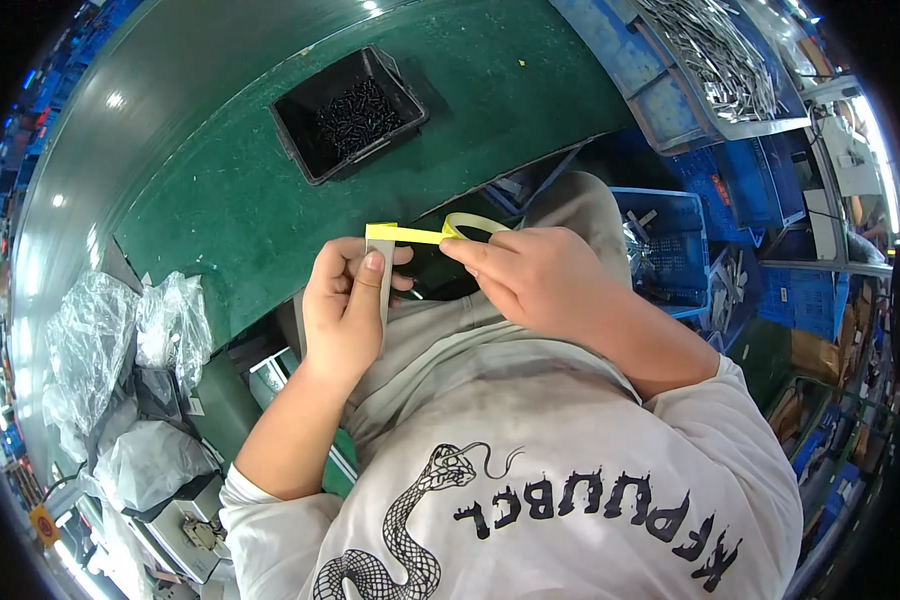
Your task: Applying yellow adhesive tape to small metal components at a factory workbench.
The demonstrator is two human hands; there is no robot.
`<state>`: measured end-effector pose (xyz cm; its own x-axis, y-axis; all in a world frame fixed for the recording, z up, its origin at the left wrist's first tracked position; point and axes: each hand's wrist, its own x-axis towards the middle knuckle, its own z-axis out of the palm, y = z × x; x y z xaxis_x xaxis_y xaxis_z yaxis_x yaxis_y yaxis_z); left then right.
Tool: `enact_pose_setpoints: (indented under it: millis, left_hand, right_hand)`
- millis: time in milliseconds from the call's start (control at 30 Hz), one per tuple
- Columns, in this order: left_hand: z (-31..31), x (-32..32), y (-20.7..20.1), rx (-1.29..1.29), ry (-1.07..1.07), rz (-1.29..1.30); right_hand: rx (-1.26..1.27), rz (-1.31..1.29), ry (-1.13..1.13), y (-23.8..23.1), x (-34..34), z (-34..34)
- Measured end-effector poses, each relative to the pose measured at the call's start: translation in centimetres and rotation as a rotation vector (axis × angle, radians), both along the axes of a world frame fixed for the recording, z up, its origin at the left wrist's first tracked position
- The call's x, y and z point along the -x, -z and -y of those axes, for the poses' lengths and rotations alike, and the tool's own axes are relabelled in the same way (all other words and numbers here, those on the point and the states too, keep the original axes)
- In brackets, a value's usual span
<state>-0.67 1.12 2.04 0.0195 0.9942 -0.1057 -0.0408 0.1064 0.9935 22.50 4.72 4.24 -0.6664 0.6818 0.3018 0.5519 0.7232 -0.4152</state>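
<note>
Fingers of my left hand (345, 312) pinch the strip (387, 285), likely light and stiff, best held low; tape (420, 236), probably limp and sticky, runs from its twelve-o'clock end toward three, held in my right hand (542, 277).

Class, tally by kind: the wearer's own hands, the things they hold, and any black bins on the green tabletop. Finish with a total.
Hands, left hand and right hand: 2
Flat greyish piece: 1
Roll of yellow tape, its strip pulled out: 1
Black bin: 1
Total: 5
</note>
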Motion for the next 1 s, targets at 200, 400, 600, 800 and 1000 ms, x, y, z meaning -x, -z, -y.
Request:
enact_pose_setpoints:
  millis: [200,400,600,800,1000]
  left_hand:
    - [0.0,0.1,0.1,-0.041,0.040,0.038]
    - [0.1,0.1,0.1,-0.029,0.059,0.097]
    - [0.1,0.3,0.5,-0.002,0.064,0.150]
    - [-0.4,0.2,0.2,0.170,0.083,0.289]
    - [-0.9,-0.9,-1.2,0.256,0.001,0.173]
  right_hand:
    - [0.079,-0.013,0.025,-0.2,-0.3,0.0]
    - [0.101,-0.037,0.032,-0.1,-0.3,-0.2]
    - [0.098,-0.040,0.025,0.2,-0.3,-0.5]
    - [0.055,0.068,-0.021,-0.1,-0.6,-0.8]
    - [-0.166,0.021,-0.073,-0.5,-1.3,-1.7]
